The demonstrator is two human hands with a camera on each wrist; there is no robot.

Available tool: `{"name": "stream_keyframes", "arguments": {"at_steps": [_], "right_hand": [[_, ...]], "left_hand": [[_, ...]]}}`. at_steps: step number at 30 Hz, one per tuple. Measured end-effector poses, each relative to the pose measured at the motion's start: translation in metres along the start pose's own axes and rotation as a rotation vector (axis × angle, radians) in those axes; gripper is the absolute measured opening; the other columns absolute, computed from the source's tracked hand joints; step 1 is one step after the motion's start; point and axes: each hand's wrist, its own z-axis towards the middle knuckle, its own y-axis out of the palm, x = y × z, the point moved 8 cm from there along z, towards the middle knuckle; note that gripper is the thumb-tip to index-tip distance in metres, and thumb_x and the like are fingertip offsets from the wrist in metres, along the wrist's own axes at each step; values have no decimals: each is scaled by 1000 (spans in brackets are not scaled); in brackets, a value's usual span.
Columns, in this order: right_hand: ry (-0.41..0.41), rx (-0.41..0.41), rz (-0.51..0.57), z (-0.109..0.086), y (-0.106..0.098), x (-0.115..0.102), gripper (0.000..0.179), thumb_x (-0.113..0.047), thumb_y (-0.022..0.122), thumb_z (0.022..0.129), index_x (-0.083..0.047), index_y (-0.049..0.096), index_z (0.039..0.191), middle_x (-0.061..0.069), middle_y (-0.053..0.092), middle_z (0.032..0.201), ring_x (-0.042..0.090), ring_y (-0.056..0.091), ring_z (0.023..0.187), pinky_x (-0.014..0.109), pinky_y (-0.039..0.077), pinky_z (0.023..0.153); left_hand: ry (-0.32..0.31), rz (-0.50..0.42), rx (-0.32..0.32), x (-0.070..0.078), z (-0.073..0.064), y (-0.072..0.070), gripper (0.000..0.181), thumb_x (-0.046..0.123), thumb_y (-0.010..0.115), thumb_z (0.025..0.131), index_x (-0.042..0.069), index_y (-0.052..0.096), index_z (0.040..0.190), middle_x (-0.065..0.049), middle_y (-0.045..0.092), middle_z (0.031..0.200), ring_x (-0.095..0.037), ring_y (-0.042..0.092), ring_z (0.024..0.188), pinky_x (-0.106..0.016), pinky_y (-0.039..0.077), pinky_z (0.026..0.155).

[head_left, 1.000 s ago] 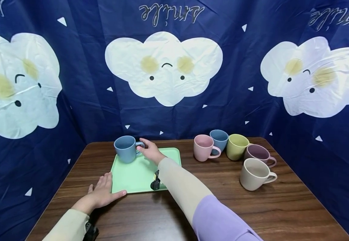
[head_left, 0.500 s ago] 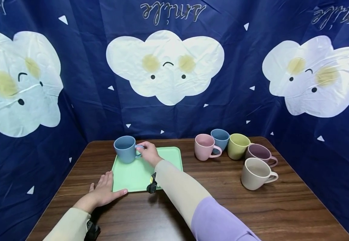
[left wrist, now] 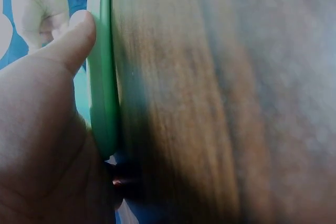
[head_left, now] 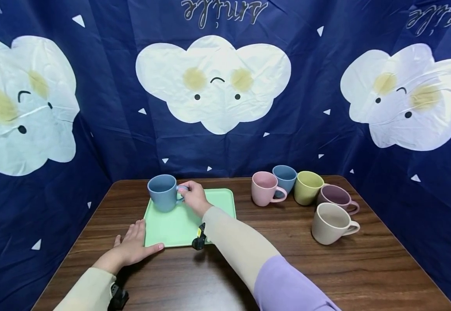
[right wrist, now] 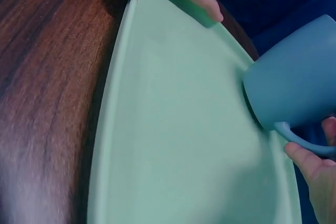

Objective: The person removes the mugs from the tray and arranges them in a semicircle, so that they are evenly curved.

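Note:
A blue mug (head_left: pixel 162 193) stands upright at the back left corner of a light green tray (head_left: pixel 171 231). Its handle points right, and my right hand (head_left: pixel 195 198) pinches that handle between thumb and fingers. In the right wrist view the mug (right wrist: pixel 294 74) shows large, its base at the tray's rim. My left hand (head_left: pixel 129 248) lies at the tray's front left corner, thumb along the front edge and straight fingers along the left side. Seen from the left wrist, the thumb (left wrist: pixel 73 43) touches the green rim (left wrist: pixel 105 87).
To the right on the wooden table (head_left: pixel 217 280) stand a pink mug (head_left: pixel 263 190), another blue mug (head_left: pixel 285 178), a yellow-green mug (head_left: pixel 307 189), a purple mug (head_left: pixel 334 196) and a beige mug (head_left: pixel 328 226). A dark blue curtain (head_left: pixel 213 151) with clouds hangs behind the table.
My right hand's fingers have closed from a spread pose beside the handle to a pinch on it. The blue mug and my left hand have stayed in place.

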Motion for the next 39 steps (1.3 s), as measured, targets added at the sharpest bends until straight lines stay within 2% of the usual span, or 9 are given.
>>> {"name": "stream_keyframes", "arguments": {"at_steps": [3,8,11,18,27,30,34,37,39], "right_hand": [[-7,-8,23,-3,-5,-7,9,-4,65,98,-1,71,104,4,67,93,41,67,100,39,60,73],[10,-33,74,-9,-18,-17,11,-3,63,99,2,69,107,8,68,99,44,65,110,49,59,84],[8,-40,68,-10,-27,-21,12,-5,63,99,2,69,108,9,69,101,43,65,111,48,59,86],[10,-67,74,-16,-47,-28,13,-7,63,99,1,69,108,9,69,103,40,66,112,43,59,86],[-19,-42,67,-26,-78,-42,13,-7,64,99,1,70,108,12,72,104,30,70,102,44,59,85],[-32,-39,73,-30,-90,-45,14,-5,64,99,3,69,109,15,71,105,31,70,102,44,59,86],[-33,-37,73,-37,-107,-46,15,-4,62,100,5,67,111,16,71,105,38,67,109,45,58,88],[-26,-20,75,-42,-122,-46,15,-2,61,100,5,66,112,11,70,102,34,67,106,43,59,87],[-29,-6,82,-46,-133,-47,15,-1,60,100,6,66,112,9,69,99,27,67,100,42,59,86]], "left_hand": [[13,-3,5,5,-1,-3,131,78,56,85,-19,-2,152,-44,-5,157,-61,-4,144,-82,-6,104],[14,1,24,-5,8,3,135,83,55,82,-18,-3,153,-43,-5,158,-60,-4,145,-82,-8,103],[17,-7,31,-10,12,5,138,86,54,80,-17,-4,153,-43,-6,157,-61,-5,145,-82,-10,103],[6,7,1,2,3,-2,131,77,56,86,-19,-5,152,-43,-8,157,-61,-6,144,-81,-8,104],[31,9,17,4,2,-5,130,76,57,87,-19,-5,152,-44,-7,156,-62,-6,144,-82,-8,104],[34,12,12,5,1,-6,129,75,56,87,-19,-5,151,-44,-7,156,-62,-6,144,-82,-8,104],[36,7,12,5,1,-5,129,75,57,88,-19,-5,151,-44,-7,156,-62,-6,144,-82,-8,104],[44,8,17,6,1,-6,129,74,57,88,-19,-5,151,-44,-7,156,-62,-6,144,-82,-7,103],[49,7,18,6,1,-6,128,74,57,88,-18,-5,152,-44,-8,156,-62,-6,144,-82,-8,103]]}}
